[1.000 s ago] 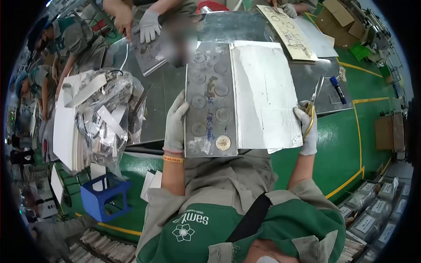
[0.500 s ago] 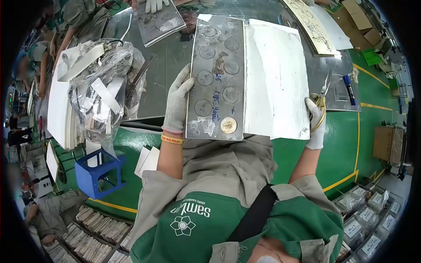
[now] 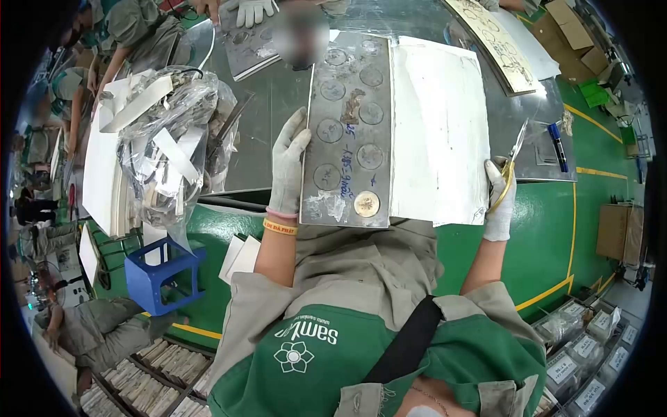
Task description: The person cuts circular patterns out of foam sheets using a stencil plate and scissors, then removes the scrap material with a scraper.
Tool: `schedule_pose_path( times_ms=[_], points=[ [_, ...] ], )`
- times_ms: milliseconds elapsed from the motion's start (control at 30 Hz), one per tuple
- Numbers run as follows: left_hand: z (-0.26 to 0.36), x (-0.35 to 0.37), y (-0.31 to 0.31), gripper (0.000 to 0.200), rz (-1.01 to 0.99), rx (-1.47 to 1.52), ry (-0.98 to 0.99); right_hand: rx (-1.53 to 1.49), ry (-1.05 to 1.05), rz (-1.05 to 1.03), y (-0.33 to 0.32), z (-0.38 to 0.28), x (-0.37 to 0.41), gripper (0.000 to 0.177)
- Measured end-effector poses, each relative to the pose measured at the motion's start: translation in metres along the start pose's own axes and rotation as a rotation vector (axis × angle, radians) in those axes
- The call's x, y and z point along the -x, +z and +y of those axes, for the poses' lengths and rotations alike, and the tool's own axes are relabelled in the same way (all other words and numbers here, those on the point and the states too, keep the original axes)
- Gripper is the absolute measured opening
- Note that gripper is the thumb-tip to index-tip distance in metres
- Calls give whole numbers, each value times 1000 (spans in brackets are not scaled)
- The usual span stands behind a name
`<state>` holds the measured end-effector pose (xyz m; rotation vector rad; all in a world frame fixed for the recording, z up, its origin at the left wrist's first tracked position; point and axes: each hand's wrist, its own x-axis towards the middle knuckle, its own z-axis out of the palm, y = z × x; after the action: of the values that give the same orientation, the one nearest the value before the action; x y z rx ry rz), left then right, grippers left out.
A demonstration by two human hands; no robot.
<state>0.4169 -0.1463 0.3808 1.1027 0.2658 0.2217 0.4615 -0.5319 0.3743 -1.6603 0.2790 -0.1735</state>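
I hold an opened grey board (image 3: pixel 347 132) in front of me, with round marks, blue handwriting and one gold disc (image 3: pixel 366 203) near its lower edge. A white sheet (image 3: pixel 438 125) forms its right half. My gloved left hand (image 3: pixel 288 167) grips the left edge of the grey board. At the lower right edge of the white sheet is my gloved right hand (image 3: pixel 499 201), which holds that edge and also a pair of scissors (image 3: pixel 511 167) with gold handles, blades pointing up.
A metal table (image 3: pixel 271 118) lies beyond the board. A clear bag of white strips (image 3: pixel 170 139) sits at its left. A blue marker (image 3: pixel 558 147) lies at the right. Another person's gloved hand (image 3: pixel 253 10) rests on a similar board across the table. A blue crate (image 3: pixel 163 274) stands on the green floor.
The board has shifted slightly right and lower in view, with both hands keeping their grip. The other person's board at the top has moved a little.
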Motion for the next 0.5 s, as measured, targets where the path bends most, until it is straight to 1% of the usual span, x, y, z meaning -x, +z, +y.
schedule_pose_path(
  times_ms=[133, 300, 500],
  points=[
    [-1, -1, -1, 53, -2, 10, -24, -23, -9, 6, 4, -6, 5, 32],
    [7, 4, 5, 54, -37, 66, -47, -24, -14, 8, 1, 2, 1, 33],
    [6, 4, 4, 55, -76, 95, -29, -5, -15, 20, 1, 1, 3, 32]
  ],
)
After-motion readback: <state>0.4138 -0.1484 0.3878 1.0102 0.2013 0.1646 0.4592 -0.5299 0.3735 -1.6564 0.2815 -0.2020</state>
